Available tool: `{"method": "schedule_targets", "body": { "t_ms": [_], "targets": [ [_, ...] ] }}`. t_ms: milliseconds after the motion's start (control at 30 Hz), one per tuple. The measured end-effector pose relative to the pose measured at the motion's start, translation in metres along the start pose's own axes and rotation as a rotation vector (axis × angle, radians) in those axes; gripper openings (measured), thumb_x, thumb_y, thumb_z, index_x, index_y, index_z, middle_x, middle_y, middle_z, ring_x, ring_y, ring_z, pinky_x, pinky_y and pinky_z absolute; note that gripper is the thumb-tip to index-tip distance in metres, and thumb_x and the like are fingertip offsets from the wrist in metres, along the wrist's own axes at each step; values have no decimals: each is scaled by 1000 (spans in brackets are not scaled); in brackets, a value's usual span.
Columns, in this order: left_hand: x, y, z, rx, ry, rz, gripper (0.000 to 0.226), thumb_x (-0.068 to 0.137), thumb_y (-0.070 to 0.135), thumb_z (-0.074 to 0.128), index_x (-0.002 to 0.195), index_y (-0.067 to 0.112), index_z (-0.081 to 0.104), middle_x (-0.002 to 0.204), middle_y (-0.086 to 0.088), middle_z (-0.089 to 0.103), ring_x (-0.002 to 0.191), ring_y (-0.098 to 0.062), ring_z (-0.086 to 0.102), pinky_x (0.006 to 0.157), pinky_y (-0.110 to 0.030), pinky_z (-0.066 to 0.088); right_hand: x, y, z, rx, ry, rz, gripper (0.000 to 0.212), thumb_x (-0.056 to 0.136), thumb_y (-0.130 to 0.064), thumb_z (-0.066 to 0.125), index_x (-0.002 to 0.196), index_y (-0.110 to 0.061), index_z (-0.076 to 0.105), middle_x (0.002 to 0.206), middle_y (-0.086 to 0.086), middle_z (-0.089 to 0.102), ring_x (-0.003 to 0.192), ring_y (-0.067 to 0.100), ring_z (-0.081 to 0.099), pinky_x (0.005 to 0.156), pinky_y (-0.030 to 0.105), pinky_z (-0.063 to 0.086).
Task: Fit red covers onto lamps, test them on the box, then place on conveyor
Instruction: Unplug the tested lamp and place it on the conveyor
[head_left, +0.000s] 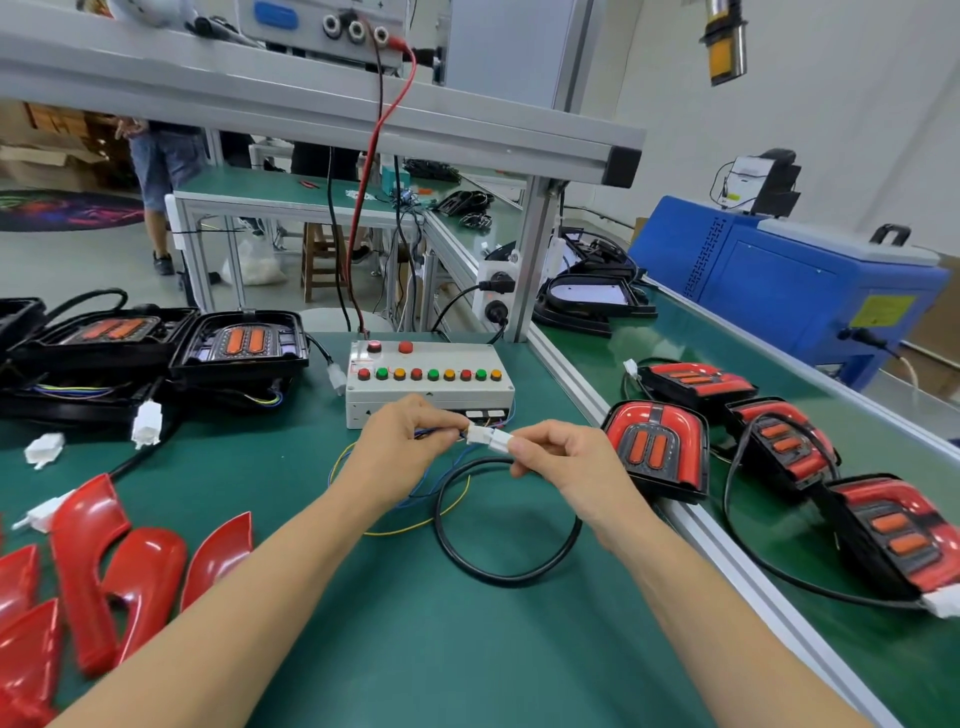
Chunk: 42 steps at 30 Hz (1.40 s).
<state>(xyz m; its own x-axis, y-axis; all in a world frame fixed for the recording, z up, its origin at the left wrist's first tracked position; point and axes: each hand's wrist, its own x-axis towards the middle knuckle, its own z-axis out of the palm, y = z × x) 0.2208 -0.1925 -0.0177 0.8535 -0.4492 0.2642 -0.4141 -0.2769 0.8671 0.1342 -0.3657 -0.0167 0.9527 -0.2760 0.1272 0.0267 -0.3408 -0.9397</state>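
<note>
In front of the white test box (429, 385) with its row of coloured buttons, my left hand (402, 441) pinches the box's thin coloured wires at a white plug. My right hand (558, 454) pinches the mating white connector (492, 437) on a black lamp cable (506, 519), which loops on the green mat. The two plugs meet between my hands. A lamp with its red cover fitted (658, 448) lies at the table's right edge, just right of my right hand. Loose red covers (114, 571) lie at the front left.
Uncovered black lamps (241, 345) with white plugs are stacked at the back left. Three covered lamps (784, 441) lie on the conveyor belt (810, 649) to the right. A blue machine (789, 280) stands beyond the belt. An aluminium rail (727, 556) separates table and belt.
</note>
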Motion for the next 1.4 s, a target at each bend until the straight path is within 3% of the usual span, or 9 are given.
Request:
{"method": "schedule_targets", "body": {
  "t_ms": [133, 267, 367, 467, 733, 900, 1033, 1233, 1400],
  "targets": [
    [-1, 0, -2, 33, -36, 40, 22, 89, 5, 62, 102, 18, 74, 78, 2, 47, 74, -12, 46, 72, -21, 35, -1, 1, -1, -54, 18, -45, 11, 89, -22, 69, 82, -29, 73, 69, -3, 73, 68, 5, 63, 79, 29, 48],
    [0, 0, -3, 84, -61, 79, 20, 90, 5, 61, 99, 17, 75, 78, 3, 47, 72, -11, 46, 72, -24, 37, -5, 2, 0, -55, -22, -59, 11, 89, -21, 68, 82, -28, 74, 67, -5, 71, 66, 4, 59, 67, 17, 43],
    [-1, -1, 2, -99, -18, -23, 20, 91, 7, 60, 89, 21, 74, 83, -8, 61, 75, -14, 50, 73, -23, 39, -5, 3, 4, 22, 16, -60, 13, 89, -19, 68, 81, -28, 73, 66, -4, 71, 68, 7, 60, 76, 26, 47],
    [-2, -2, 7, -265, 12, -107, 20, 91, 6, 59, 83, 19, 73, 64, 0, 61, 57, -11, 46, 60, -14, 40, -4, 3, 8, 50, 66, -76, 10, 89, -17, 68, 85, -24, 73, 64, -5, 70, 65, 1, 62, 74, 16, 48],
    [0, 0, 12, -352, -19, -114, 19, 88, 2, 62, 83, 17, 73, 62, 3, 66, 52, -7, 52, 61, -12, 45, -1, 3, 12, 27, 73, -94, 13, 88, -14, 69, 82, -25, 73, 64, -4, 69, 65, 4, 63, 76, 22, 52],
    [2, -5, 13, -344, -21, -151, 22, 88, 3, 63, 79, 21, 72, 59, 5, 65, 52, -6, 53, 64, -14, 45, 1, 8, 18, 0, 116, -85, 16, 88, -15, 69, 77, -27, 73, 61, -6, 68, 62, 2, 60, 70, 18, 49],
    [3, -9, 20, -107, 24, -131, 22, 88, 8, 62, 76, 23, 71, 51, 15, 60, 46, 1, 45, 51, -9, 36, 3, 19, 27, -147, 91, -65, 13, 92, -18, 64, 83, -24, 70, 63, -9, 64, 55, -5, 51, 58, 11, 37],
    [1, -16, 10, 180, 85, -106, 16, 92, 16, 59, 98, 18, 73, 100, 2, 70, 94, -17, 60, 87, -31, 46, -4, 51, 26, -572, 26, -168, 21, 98, -31, 55, 110, -22, 70, 81, -5, 48, 83, 15, 49, 74, 30, 37],
    [17, -30, -18, 631, 213, -126, 48, 92, 4, 44, 139, 16, 46, 131, -11, 50, 116, -30, 45, 94, -39, 38, -4, 59, 29, -627, 57, -126, 21, 98, -34, 54, 107, -24, 71, 77, -8, 40, 79, 13, 46, 70, 29, 35]
  ]
}}
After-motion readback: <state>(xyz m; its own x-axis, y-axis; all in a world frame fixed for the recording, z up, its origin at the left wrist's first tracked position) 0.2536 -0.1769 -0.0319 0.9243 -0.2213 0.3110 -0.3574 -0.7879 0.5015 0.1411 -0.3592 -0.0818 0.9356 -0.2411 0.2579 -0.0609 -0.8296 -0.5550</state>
